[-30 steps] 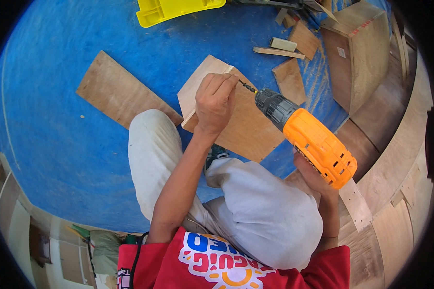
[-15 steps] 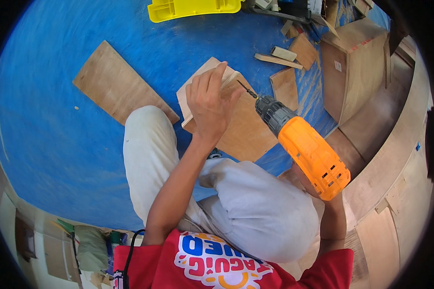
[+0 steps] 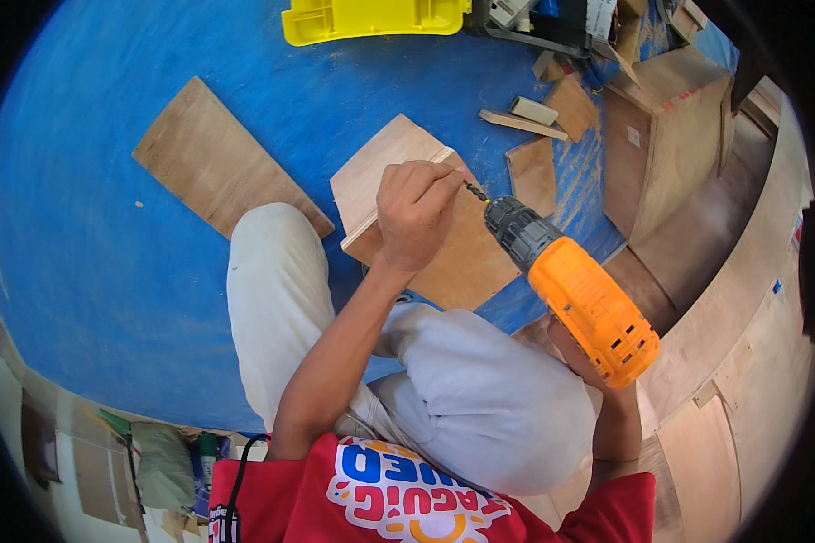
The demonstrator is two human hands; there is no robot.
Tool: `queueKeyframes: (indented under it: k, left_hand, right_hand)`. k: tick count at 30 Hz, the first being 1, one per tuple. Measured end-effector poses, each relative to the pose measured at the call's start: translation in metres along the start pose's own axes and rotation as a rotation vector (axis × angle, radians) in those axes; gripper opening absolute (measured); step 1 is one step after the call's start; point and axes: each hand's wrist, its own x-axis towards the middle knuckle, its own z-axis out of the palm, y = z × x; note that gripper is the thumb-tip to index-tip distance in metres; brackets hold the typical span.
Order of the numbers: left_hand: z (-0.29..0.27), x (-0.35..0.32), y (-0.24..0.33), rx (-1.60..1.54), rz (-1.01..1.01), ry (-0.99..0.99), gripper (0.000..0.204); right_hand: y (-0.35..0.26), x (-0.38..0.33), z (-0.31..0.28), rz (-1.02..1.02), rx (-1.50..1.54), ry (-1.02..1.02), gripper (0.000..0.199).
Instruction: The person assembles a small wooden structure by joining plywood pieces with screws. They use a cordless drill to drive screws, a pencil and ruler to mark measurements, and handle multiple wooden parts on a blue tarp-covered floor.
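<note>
An orange and black cordless drill (image 3: 590,303) is gripped by my right hand (image 3: 574,347), most of which its body covers. It points up and to the left, with a dark drill bit (image 3: 476,191) in the chuck. My left hand (image 3: 415,213) is closed, its thumb and fingertips pinched at the tip of the bit. Beneath that hand lie two joined plywood boards, a pale board (image 3: 391,156) and a browner board (image 3: 466,262), meeting along a layered edge. The left hand hides part of that joint.
A long plywood panel (image 3: 222,149) lies on the blue floor by my left knee. Offcuts (image 3: 532,172) and a small pale block (image 3: 533,110) sit to the right, near a wooden box (image 3: 666,136). A yellow plastic lid (image 3: 371,20) and a dark toolbox (image 3: 539,36) are at the far edge.
My left hand has moved right and slightly down, its spread fingers closing in a pinch on the bit's tip. The drill has shifted slightly down and to the right.
</note>
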Motion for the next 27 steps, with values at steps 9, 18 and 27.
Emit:
queueKeyframes:
  k: [9, 18, 27]
  left_hand:
    - [0.004, -0.005, -0.002, -0.014, 0.028, 0.019, 0.02]
    - [0.007, -0.004, -0.001, -0.009, 0.021, 0.03, 0.021]
    - [0.004, -0.006, 0.0, -0.038, -0.023, 0.057, 0.025]
  right_hand:
    - [-0.02, 0.021, -0.012, 0.174, 0.422, -0.118, 0.029]
    - [-0.022, 0.024, -0.017, 0.216, 0.492, -0.169, 0.028]
    - [-0.027, 0.024, -0.008, 0.173, 0.492, -0.071, 0.034]
